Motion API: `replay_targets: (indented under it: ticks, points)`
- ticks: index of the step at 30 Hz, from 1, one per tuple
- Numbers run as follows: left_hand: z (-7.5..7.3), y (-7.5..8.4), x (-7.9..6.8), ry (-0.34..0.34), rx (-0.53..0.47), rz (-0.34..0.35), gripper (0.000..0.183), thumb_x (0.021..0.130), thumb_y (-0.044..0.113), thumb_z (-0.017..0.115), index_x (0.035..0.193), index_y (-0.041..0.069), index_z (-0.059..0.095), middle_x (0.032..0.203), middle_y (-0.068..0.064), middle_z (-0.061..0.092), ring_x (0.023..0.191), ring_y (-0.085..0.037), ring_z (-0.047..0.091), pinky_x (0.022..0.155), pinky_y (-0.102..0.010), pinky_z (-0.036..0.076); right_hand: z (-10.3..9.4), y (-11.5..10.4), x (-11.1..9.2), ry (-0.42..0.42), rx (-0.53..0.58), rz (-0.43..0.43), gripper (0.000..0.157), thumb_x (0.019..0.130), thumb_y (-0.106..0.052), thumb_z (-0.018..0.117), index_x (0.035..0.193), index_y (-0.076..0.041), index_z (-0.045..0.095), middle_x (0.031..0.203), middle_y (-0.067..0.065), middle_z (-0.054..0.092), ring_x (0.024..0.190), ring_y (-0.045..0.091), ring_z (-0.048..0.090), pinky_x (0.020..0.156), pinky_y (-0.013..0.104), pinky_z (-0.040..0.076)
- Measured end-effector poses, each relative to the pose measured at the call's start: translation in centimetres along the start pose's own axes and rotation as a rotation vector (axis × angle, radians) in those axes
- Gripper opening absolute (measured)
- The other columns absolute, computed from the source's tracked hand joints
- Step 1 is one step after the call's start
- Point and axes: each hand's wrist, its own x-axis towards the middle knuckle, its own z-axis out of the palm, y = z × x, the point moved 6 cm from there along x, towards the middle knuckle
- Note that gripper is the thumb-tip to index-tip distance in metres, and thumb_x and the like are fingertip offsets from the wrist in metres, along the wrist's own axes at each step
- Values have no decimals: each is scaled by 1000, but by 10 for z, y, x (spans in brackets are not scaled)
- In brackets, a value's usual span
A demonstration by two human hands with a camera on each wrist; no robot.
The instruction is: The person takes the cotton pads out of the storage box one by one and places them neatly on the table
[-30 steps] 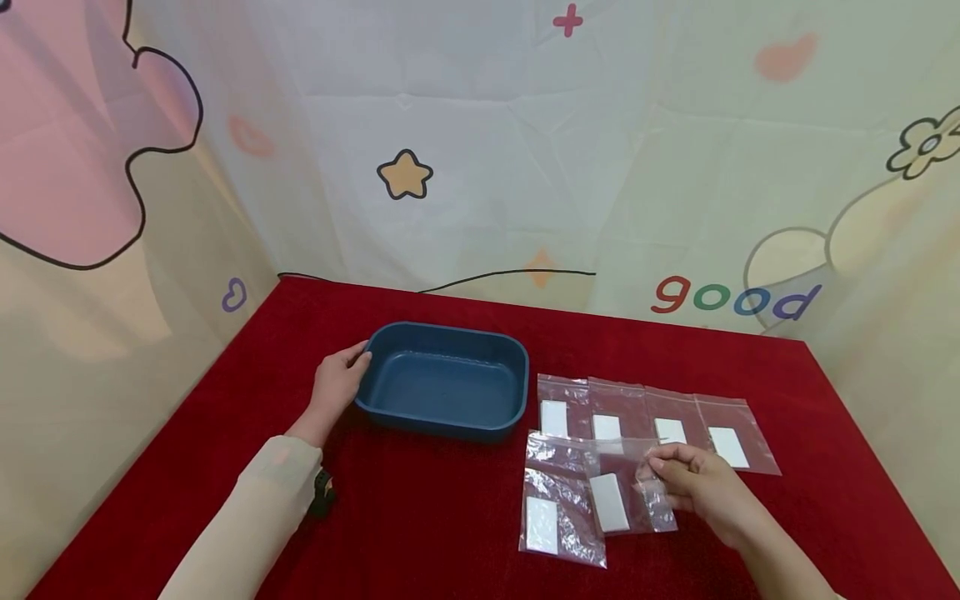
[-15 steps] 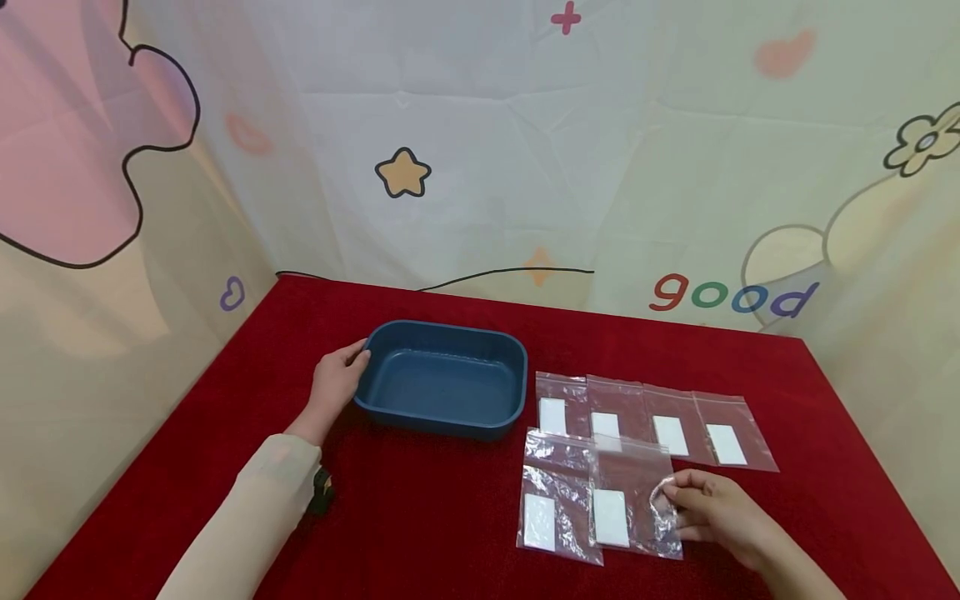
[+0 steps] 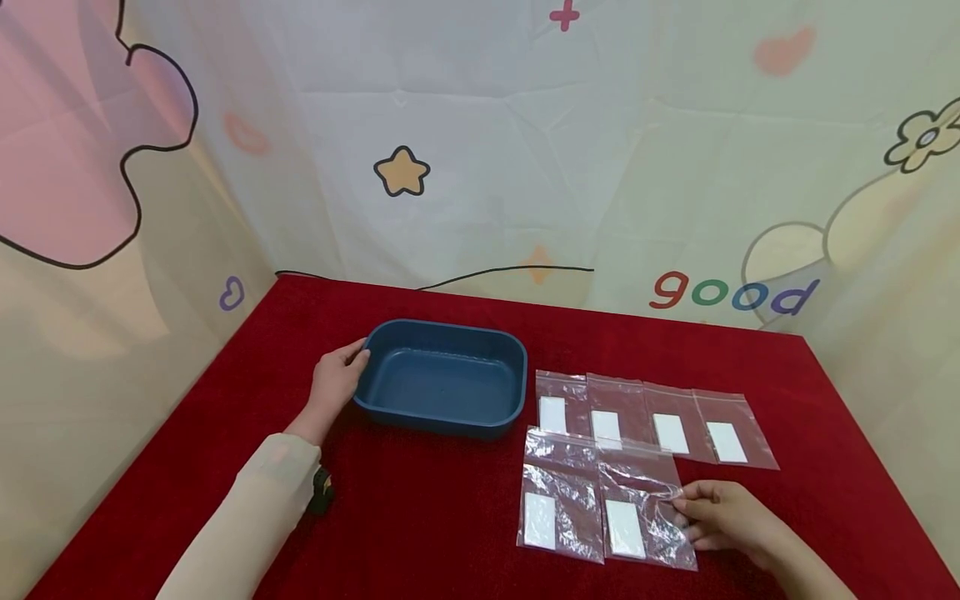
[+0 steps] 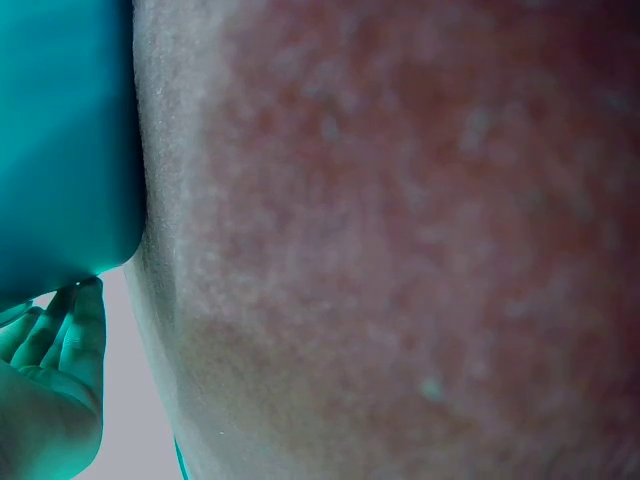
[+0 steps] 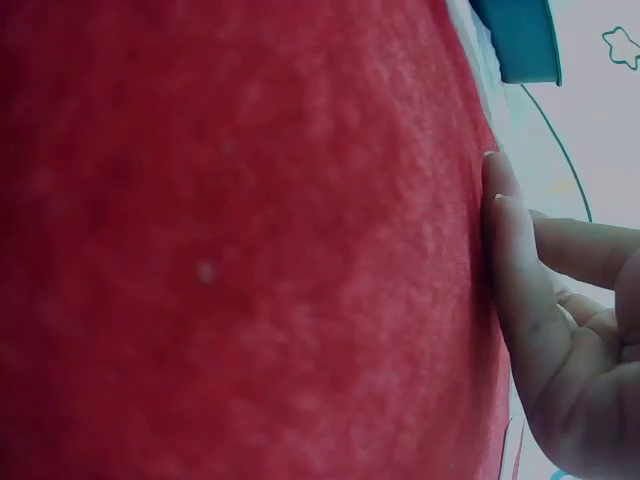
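On the left, my left hand (image 3: 335, 383) grips the left end of a dark blue rectangular tub (image 3: 448, 425), thumb at the rim. The left wrist view shows its fingers (image 4: 84, 335) against the tub's wall. My right hand (image 3: 731, 518) pinches the right edge of a clear zip-lock bag (image 3: 658, 521) with a white rectangular piece (image 3: 626, 529) inside. This bag lies nearly flat, just right of a similar bag (image 3: 566, 521) in the front row. In the right wrist view the right hand's fingers (image 5: 520, 260) lie low along the red cloth.
Behind the front bags, more clear bags (image 3: 678, 398) with white pieces form a back row, slightly overlapped by the front ones. Red cloth (image 3: 420, 517) covers the table. A printed curtain (image 3: 480, 192) hangs behind and at both sides.
My right hand has moved the zip-lock bag rightward and toward me, lowering it flat beside the other front bag. The left hand and tub have stayed in place.
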Motion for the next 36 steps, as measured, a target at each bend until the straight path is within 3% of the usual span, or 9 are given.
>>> replay_targets:
  ticks: [12,24,30,36]
  points:
    - [2,1,4,2,14,8,47,110,21,45,153,3,46,156,-22,48,142,-41,50,115,-53,46,-4,-7,0,55,-138,5,26,101,-12,62,107,12,62,74,-4,67,64,7,66,59,25,60]
    - [1,0,5,-6,18,11,47,110,21,46,153,3,46,156,-22,47,143,-40,48,115,-53,46,-3,-12,2,192,-221,67,21,95,-12,71,99,4,57,68,-2,65,57,11,64,55,28,58]
    - [0,2,4,-23,40,37,47,109,20,46,152,1,46,155,-23,48,142,-41,50,115,-53,46,-1,-13,3,235,-255,73,24,92,-12,74,98,3,56,65,-1,62,55,12,63,54,30,58]
    - [-2,3,3,-38,41,17,47,109,20,47,152,1,45,155,-24,49,140,-41,52,114,-53,47,-2,-13,3,257,-277,80,25,90,-12,76,97,2,56,64,0,60,54,13,62,53,31,58]
